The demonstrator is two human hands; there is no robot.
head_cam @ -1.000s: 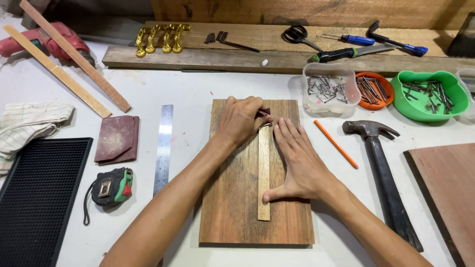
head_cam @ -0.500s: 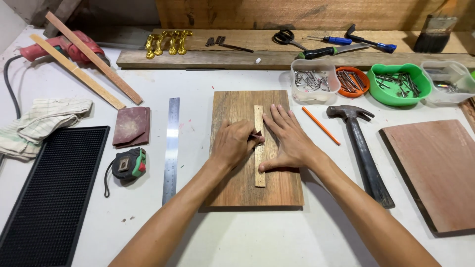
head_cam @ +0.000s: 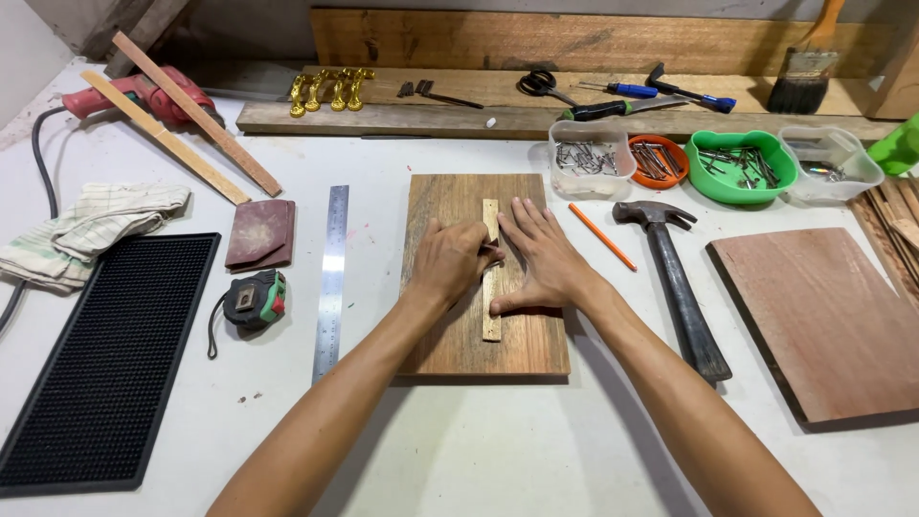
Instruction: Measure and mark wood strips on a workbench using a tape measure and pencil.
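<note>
Head camera, looking down at a white table covered with woodworking things.

At the centre lies a dark wooden board, long side running away from the viewer. A narrow pale wood strip lies lengthwise on it, a little right of the middle. Both hands rest on the board, one on each side of the strip. The left hand is loosely curled, its fingertips touching the strip's left edge and seeming to pinch something small and dark; what it is cannot be told. The right hand lies flat and spread, palm down, thumb along the strip's right edge. It looks as if the hands press the strip in place so that it stays straight.

Just right of the board lie an orange pencil and a black-handled claw hammer, close by and within easy reach. Further right sits a reddish plywood panel. Left of the board are a steel ruler, a tape measure, a folded sheet of sandpaper and a black rubber mat.

Behind the board stand small open tubs of nails: a clear container, an orange bowl and a green bowl. No labels or signs can be made out.
</note>
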